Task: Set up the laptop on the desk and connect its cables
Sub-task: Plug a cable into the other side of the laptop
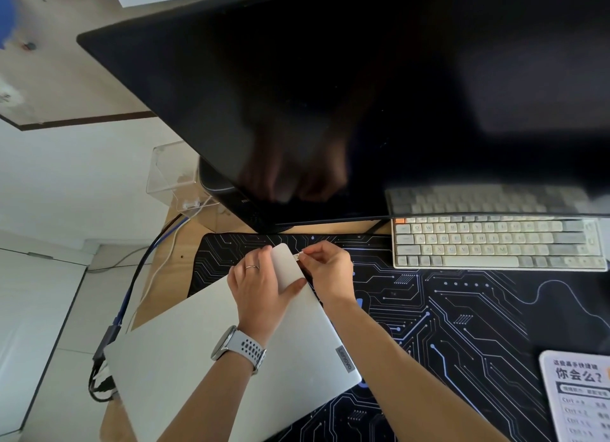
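The right hand (pixel 325 266) pinches a small white cable plug (pixel 298 256) against the far right edge of the closed silver laptop (pixel 204 349), though whether the plug is seated is hard to tell, its tip being hidden by the fingers. The left hand (pixel 264 288) lies with fingers spread on the lid, steadying that corner. The laptop lies skewed at about 7 o'clock on the circuit-print desk mat (pixel 462 326), a black monitor (pixel 330 95) hiding the desk at 12 o'clock and the keyboard's (pixel 495 243) far row; dark cables (pixel 102 375) bunch at its left edge.
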Motion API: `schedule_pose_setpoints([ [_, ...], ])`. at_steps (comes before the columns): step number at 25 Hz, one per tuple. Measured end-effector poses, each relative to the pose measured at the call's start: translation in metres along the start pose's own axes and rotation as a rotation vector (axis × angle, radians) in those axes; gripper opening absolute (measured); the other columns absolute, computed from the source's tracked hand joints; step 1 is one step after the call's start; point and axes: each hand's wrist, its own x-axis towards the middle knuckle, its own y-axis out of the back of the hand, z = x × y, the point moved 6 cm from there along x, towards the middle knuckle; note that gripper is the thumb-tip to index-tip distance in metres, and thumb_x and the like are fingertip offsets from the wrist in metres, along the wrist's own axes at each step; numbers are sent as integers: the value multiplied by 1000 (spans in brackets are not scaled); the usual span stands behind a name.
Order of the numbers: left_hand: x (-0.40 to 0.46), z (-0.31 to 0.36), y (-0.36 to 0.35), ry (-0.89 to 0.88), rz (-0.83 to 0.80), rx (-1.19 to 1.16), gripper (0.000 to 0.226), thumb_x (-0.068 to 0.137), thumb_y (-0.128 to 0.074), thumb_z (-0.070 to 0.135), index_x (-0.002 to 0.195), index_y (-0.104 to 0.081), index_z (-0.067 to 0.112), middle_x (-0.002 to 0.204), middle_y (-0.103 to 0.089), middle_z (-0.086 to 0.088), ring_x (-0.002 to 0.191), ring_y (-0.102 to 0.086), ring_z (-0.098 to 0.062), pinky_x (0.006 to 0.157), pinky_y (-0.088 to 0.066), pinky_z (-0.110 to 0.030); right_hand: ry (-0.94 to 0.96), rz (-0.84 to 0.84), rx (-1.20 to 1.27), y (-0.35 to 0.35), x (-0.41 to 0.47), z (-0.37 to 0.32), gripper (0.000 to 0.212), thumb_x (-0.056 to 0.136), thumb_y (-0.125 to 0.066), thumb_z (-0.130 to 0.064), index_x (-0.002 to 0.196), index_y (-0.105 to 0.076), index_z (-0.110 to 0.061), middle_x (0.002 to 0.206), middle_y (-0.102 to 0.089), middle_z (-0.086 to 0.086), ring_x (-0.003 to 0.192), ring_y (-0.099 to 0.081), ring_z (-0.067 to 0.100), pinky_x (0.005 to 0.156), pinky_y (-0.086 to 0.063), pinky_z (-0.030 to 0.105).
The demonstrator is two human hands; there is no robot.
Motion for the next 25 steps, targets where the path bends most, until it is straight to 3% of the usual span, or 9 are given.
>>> schedule_pose_setpoints([
  [8, -1, 2, 1, 10, -25, -21, 82, 62, -76, 60, 120, -53, 6, 116, -61, -17, 105, -56, -39, 91, -40, -54, 93, -29, -131, 1, 0, -8, 6, 83, -70, -8, 85, -71, -14, 81, -72, 3, 79, -69, 15, 76, -56, 27],
  [14, -1, 7, 5, 2, 9, -38, 79, 65, -45, 73, 118, -43, 13, 112, -63, -13, 100, -57, -38, 88, -42, -54, 68, 0, -96, -2, -9, -2, 16, 87, -58, -8, 88, -73, -15, 81, -73, 2, 78, -69, 16, 75, -57, 31],
  [17, -2, 6, 5, 11, 24, -52, 78, 65, -44, 73, 117, -41, 15, 112, -63, -13, 102, -57, -38, 89, -41, -55, 29, -30, -68, -3, -9, -1, 26, 80, -50, -7, 86, -74, -15, 80, -73, 4, 78, -68, 21, 72, -56, 37],
  [20, -1, 7, 5, 14, 12, -55, 76, 65, -42, 72, 116, -40, 15, 111, -63, -13, 101, -57, -39, 89, -41, -56, 94, -44, -142, -1, -8, -10, 34, 80, -45, 4, 90, -74, -9, 92, -67, 1, 84, -62, 13, 69, -46, 16],
  [22, -2, 6, 3, 12, -8, -49, 79, 66, -43, 73, 117, -43, 14, 111, -62, -13, 101, -56, -39, 90, -40, -55, 121, -50, -166, 1, -9, -15, 40, 80, -40, 11, 91, -74, -6, 94, -60, 1, 85, -57, 11, 68, -41, 9],
  [25, 0, 5, -1, 25, -66, -50, 82, 66, -64, 66, 123, -49, 9, 120, -58, -12, 112, -50, -38, 97, -34, -54, 110, -179, -258, 9, 3, -19, 48, 82, -37, 15, 95, -75, -11, 99, -63, 3, 94, -58, 14, 82, -48, 19],
])
